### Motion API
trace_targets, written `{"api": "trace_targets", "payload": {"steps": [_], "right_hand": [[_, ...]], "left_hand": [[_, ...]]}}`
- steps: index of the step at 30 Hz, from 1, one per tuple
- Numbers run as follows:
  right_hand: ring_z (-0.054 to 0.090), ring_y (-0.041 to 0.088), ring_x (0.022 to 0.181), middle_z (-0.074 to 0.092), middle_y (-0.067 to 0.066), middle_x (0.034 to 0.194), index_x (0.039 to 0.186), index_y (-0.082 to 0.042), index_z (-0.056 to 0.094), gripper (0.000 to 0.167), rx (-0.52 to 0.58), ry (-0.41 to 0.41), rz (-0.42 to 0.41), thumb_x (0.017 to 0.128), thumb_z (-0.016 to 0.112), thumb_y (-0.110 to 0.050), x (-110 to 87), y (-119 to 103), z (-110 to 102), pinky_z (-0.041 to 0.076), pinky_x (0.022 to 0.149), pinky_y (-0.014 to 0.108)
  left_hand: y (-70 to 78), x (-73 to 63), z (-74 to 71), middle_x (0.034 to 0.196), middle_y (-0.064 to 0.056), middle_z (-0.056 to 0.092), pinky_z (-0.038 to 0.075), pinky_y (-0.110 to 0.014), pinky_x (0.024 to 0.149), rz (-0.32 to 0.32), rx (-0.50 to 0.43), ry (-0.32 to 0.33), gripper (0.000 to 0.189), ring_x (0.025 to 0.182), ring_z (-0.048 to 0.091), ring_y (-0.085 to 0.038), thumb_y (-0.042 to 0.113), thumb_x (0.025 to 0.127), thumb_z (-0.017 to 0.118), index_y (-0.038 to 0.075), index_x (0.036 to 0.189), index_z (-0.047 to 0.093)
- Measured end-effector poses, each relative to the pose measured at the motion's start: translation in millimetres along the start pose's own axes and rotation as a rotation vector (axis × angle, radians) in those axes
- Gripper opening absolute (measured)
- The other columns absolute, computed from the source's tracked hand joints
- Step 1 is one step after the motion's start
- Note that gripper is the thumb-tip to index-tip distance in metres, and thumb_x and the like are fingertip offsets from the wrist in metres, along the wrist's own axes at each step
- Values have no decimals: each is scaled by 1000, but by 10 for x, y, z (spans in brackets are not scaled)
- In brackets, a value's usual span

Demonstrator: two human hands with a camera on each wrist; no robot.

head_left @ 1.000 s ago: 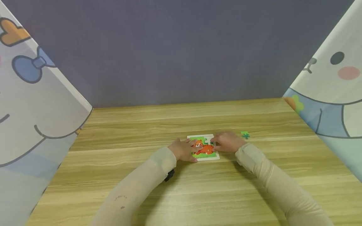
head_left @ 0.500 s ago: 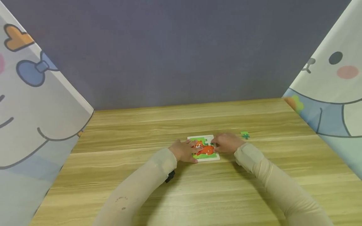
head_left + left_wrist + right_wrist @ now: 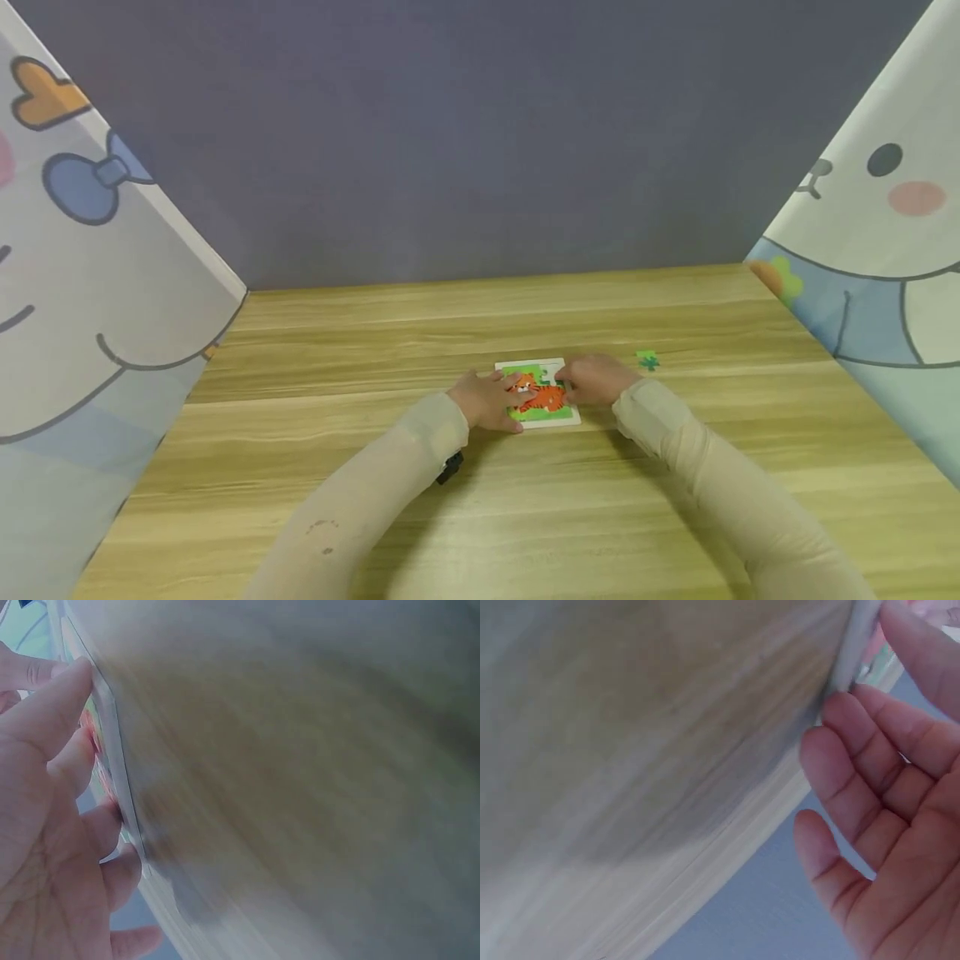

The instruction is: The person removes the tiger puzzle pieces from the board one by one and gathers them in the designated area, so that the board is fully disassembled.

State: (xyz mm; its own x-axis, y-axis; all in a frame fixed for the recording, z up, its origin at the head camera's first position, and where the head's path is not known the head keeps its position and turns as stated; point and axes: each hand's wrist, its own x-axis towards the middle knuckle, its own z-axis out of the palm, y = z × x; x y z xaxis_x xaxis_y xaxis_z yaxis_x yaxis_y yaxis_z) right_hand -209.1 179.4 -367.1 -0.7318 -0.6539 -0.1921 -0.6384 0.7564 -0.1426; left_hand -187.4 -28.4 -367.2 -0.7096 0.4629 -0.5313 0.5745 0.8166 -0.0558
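A tiger jigsaw puzzle [image 3: 546, 400] in a white frame lies on the table in the head view, its picture orange and green. A white gap shows near its top right. My left hand [image 3: 487, 402] lies over the puzzle's left side with spread fingers; in the left wrist view its thumb [image 3: 56, 709] is at the frame's edge. My right hand [image 3: 600, 379] is at the upper right side, fingertips on the puzzle and covering that corner. The right wrist view shows loosely bent fingers [image 3: 829, 765] beside the edge. A loose green puzzle piece [image 3: 647, 360] lies right of that hand.
The wood-grain table [image 3: 420, 333] runs back to a plain dark grey-blue wall [image 3: 480, 150]. Panels with cartoon figures flank it, a left panel [image 3: 127, 308] and a right panel [image 3: 862, 242]. A small black device [image 3: 450, 468] sits under the left wrist.
The right hand has shifted very slightly left while its fingertips stay at the puzzle's right side. The left hand keeps its place, and the loose piece lies where it was.
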Motion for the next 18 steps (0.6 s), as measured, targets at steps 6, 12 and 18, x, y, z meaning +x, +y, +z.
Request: {"api": "trace_targets", "payload": {"steps": [6,12,18], "right_hand": [[69,28,101,73,12,108,109,-1,75,28,14,-30,107,83,79,-10,70,-105,-28,55,92,42],[69,28,100,73,12,110,108,-2,75,27,12,-56,155,83,80,-10,81,-143,-51,55,90,41],[70,25,96,74,9,107,106,-4,75,26,-9,-46,163,82,81,-12,74,-127,-9,56,87,41]], "left_hand": [[-31,24,25,166,12,9,19,-53,120,2,-17,-2,66,152,16,-16,61,98,47,45,157,21],[-22,20,18,166,12,9,19,-53,120,4,-23,-2,66,152,15,-16,61,98,46,45,157,21],[-7,-5,4,166,13,8,20,-51,121,2,-13,-6,66,152,15,-15,61,98,44,46,157,20]]}}
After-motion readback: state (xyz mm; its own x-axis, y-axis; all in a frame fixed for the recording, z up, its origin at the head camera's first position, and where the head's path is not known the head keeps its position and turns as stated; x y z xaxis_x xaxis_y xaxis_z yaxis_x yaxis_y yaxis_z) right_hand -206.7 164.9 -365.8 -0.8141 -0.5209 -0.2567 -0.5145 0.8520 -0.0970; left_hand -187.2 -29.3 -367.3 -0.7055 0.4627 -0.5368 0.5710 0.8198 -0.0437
